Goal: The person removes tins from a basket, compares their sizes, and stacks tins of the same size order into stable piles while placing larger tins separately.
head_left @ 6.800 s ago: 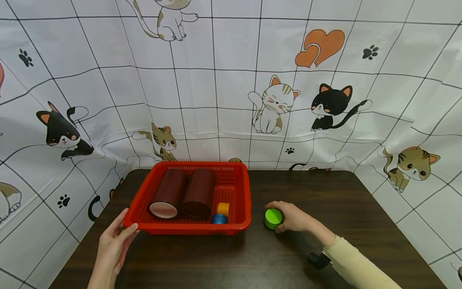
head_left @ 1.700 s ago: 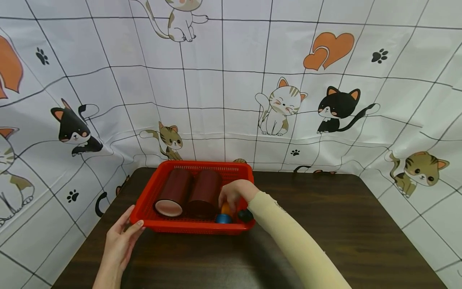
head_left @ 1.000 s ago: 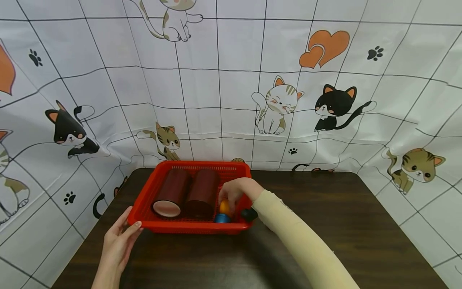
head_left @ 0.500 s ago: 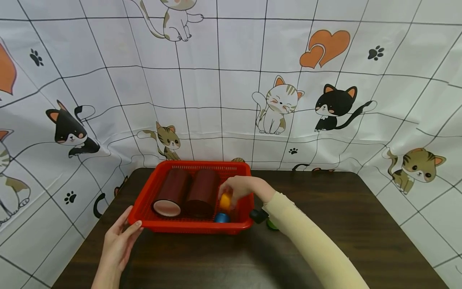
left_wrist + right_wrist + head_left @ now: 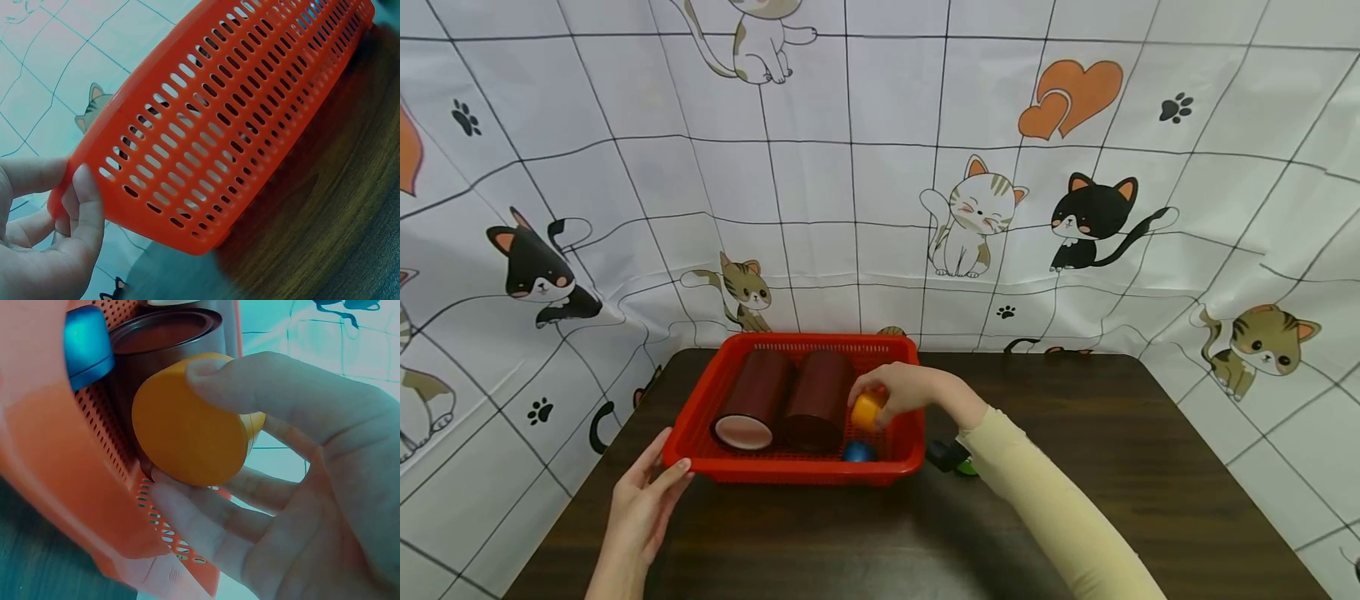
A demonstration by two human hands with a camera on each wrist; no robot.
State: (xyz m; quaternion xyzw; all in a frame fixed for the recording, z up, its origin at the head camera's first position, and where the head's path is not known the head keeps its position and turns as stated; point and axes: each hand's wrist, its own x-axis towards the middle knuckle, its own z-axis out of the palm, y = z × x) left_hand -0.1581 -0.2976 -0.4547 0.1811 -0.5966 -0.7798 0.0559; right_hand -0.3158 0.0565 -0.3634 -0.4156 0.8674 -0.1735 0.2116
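Observation:
My left hand (image 5: 643, 508) grips the front left corner of a red slotted basket (image 5: 797, 473); the left wrist view shows thumb and fingers pinching its rim (image 5: 94, 134). Over the right part of the basket, my right hand (image 5: 898, 392) holds a small yellow cylinder (image 5: 867, 412) between thumb and fingers. In the right wrist view its round flat face (image 5: 187, 422) is turned to the camera. A small blue cylinder (image 5: 858, 452) lies in the basket just below. Two large dark brown cylinders (image 5: 756, 383) lie side by side to the left, one with a pale end.
On the dark wooden table (image 5: 790, 542), a green cylinder (image 5: 966, 468) sits right of the basket, mostly hidden by my right wrist and sleeve. A white sheet (image 5: 880, 183) with cat drawings hangs behind the table and along its sides.
The right hand has left the green cylinder on the table, reached into the basket and raised the yellow cylinder slightly off its place by the blue one. The left hand keeps its grip.

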